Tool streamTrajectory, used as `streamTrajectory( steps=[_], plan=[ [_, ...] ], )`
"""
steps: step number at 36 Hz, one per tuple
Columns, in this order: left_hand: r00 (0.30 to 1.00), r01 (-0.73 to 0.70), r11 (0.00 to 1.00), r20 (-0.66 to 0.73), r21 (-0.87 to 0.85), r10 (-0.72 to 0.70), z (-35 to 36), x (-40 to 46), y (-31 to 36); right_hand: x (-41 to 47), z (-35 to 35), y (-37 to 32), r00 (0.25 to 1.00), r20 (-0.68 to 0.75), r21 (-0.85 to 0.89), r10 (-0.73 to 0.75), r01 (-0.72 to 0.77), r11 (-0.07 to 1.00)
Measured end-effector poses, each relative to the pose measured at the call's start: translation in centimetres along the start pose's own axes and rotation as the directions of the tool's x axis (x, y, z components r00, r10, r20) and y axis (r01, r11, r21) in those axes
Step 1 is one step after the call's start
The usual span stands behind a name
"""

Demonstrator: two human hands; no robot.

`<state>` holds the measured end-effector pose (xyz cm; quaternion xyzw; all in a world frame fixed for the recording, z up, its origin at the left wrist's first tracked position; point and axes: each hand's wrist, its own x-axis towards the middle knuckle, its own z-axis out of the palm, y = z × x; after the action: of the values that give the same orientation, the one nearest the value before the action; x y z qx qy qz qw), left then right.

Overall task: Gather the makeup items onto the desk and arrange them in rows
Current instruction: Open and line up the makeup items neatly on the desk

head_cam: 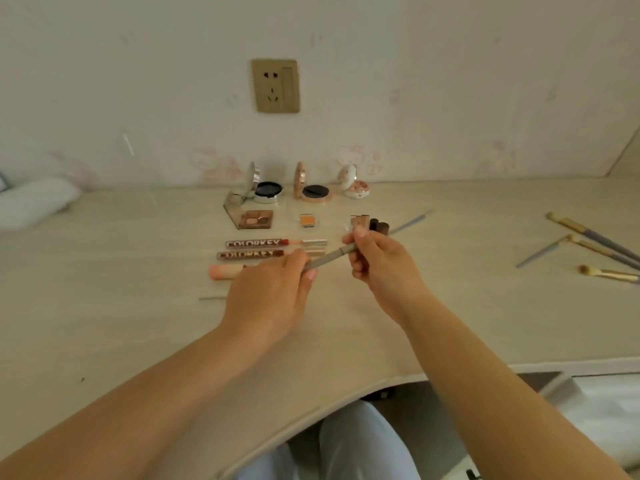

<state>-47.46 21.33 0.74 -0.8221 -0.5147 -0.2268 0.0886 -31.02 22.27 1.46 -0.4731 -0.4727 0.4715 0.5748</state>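
Two hands hold one slim grey pencil point(329, 259) above the middle of the desk point(104, 306): the left hand point(273, 289) has its fingers curled round the lower end at 8 o'clock, and the right hand point(377, 261) pinches the upper end at 2 o'clock, so the pencil lies tilted between them, clear of the desktop. From the hands, three open compacts stand in a row at 12 o'clock, near the wall: a silver compact point(266, 190), a rose-gold compact point(313, 192) and a white patterned compact point(356, 187), each with its lid raised. Just nearer lies a second row: an eyeshadow palette point(256, 218) with a clear lid, a small orange pan point(307, 220), and a group of short brown tubes point(370, 225) just beyond the right thumb. At 10 o'clock, two lip gloss tubes point(270, 248) printed COLORKEY lie parallel, one beside the other, and a pink tube point(225, 271) lies just below them, its right end hidden by the left hand. A thin grey stick point(212, 298) lies at 9 o'clock of the left wrist. At 3 o'clock, well apart from the rows, several makeup brushes point(602, 249) lie loose near the desk's right edge, and a thin grey liner point(412, 223) lies slantwise at 1 o'clock. A wall socket point(276, 85) sits above the compacts. A white cloth point(34, 202) lies at the far left.
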Motion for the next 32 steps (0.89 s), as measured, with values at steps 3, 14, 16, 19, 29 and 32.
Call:
streamTrajectory(
  steps=[3,14,16,19,29,32],
  plan=[
    [0.999,0.044,0.998,-0.008,0.045,-0.043,-0.6,-1.3,-2.2,-0.3,4.5,0.5,0.996,0.076,-0.094,-0.053,0.060,0.994],
    [0.995,0.090,0.988,0.058,-0.122,-0.084,0.7,-2.0,-5.9,-0.8,8.4,3.4,0.993,0.101,-0.302,-0.065,0.093,0.949],
    [0.995,0.094,0.985,0.052,-0.144,-0.088,0.7,-1.8,-5.9,-0.8,8.3,3.3,0.993,0.107,-0.266,-0.047,0.074,0.961],
    [0.996,0.084,0.986,0.035,-0.141,-0.080,0.8,-2.0,-5.9,-1.0,8.3,3.4,0.993,0.109,-0.236,-0.038,0.062,0.970],
    [0.997,0.073,0.985,0.016,-0.158,-0.071,0.5,-2.7,-5.5,-2.0,7.7,3.6,0.993,0.118,-0.054,-0.015,0.022,0.998],
    [0.996,0.090,0.978,0.045,-0.187,-0.082,0.6,-2.8,-5.6,-2.0,7.7,3.7,0.992,0.123,-0.132,-0.030,0.046,0.990]
  ],
)
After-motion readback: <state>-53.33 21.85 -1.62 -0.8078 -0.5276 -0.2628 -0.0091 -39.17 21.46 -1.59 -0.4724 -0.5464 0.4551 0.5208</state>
